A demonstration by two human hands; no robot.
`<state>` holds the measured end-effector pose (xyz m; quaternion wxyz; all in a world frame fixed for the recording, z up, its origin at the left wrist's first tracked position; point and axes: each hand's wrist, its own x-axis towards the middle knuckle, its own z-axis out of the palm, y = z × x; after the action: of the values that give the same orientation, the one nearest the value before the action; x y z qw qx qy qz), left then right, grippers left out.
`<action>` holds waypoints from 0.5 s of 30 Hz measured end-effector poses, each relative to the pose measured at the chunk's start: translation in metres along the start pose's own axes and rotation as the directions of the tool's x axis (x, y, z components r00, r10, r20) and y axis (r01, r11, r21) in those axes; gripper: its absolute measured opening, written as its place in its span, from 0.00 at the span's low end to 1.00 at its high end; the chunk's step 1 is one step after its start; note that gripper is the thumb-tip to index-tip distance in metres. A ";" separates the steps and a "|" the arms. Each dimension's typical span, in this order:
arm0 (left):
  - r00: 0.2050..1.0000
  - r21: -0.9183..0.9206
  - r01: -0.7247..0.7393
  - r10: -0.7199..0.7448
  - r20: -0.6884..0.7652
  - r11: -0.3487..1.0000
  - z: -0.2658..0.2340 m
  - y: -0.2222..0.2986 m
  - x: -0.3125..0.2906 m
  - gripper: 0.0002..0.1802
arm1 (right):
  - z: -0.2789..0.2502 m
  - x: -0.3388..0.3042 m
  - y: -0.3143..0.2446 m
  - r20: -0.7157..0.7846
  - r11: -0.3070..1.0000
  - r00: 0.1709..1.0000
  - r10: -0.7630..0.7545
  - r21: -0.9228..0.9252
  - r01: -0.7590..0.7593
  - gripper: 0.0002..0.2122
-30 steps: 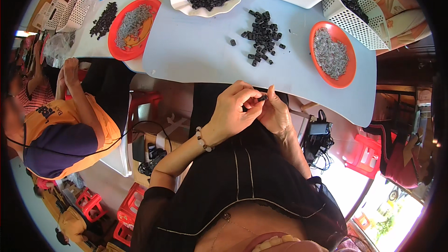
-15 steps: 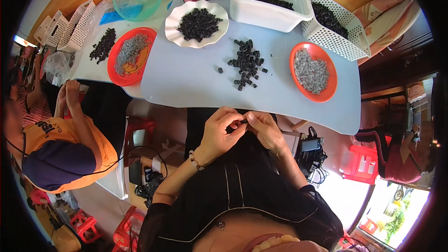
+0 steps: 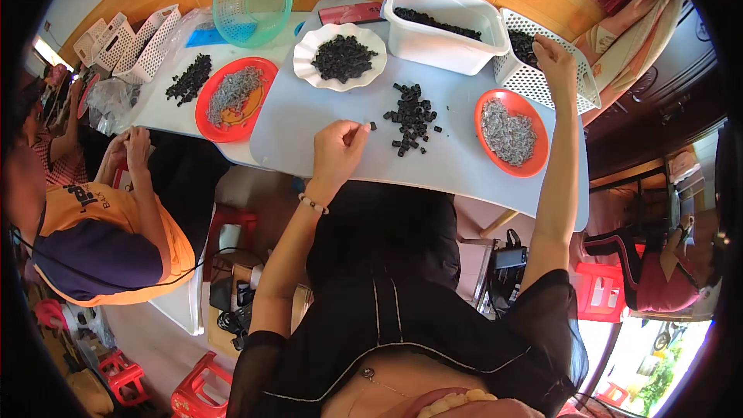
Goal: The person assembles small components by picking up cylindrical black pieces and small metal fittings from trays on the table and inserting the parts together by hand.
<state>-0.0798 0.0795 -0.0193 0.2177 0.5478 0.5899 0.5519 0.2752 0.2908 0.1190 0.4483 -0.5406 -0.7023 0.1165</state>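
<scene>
My left hand (image 3: 339,156) is over the blue-grey table, thumb and fingers pinched together. A small black plastic piece (image 3: 373,126) shows right at its fingertips, just left of a loose pile of similar black pieces (image 3: 412,118). My right hand (image 3: 556,66) reaches far right, over the rim of a white perforated basket (image 3: 579,87). Its fingers are bent together above the black parts (image 3: 523,46) inside; whatever they hold, if anything, is too small to make out. An orange-red plate (image 3: 544,151) of small clear-grey parts sits beside my right forearm.
A white scalloped plate (image 3: 304,53) of black parts and a deep white tub (image 3: 445,50) stand along the back. At left, another table carries an orange-red plate (image 3: 205,120), a black pile (image 3: 190,80) and a green basket (image 3: 251,8). A person in orange (image 3: 116,255) sits there.
My hands were together at the table's front edge around a small black piece. They have parted: the left went forward to the lone piece, the right out to the perforated basket.
</scene>
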 end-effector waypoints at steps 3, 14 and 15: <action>0.998 0.084 -0.052 0.054 -0.022 0.995 0.007 0.000 -0.007 0.09 | -0.004 0.024 0.053 0.056 0.936 0.975 0.217 0.270 -0.224 0.16; 0.991 0.173 -0.127 0.131 -0.013 0.977 0.005 0.002 -0.011 0.09 | 0.026 -0.121 -0.002 0.163 0.950 0.976 0.146 0.251 -0.184 0.10; 0.989 0.181 -0.139 0.146 -0.028 0.974 0.008 -0.001 -0.011 0.08 | 0.036 -0.136 -0.006 0.189 0.965 0.978 0.093 0.226 -0.135 0.09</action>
<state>-0.0701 0.0728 -0.0266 0.1156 0.5946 0.6005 0.5221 0.2459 0.1824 0.0335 0.4382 -0.5102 -0.6879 0.2728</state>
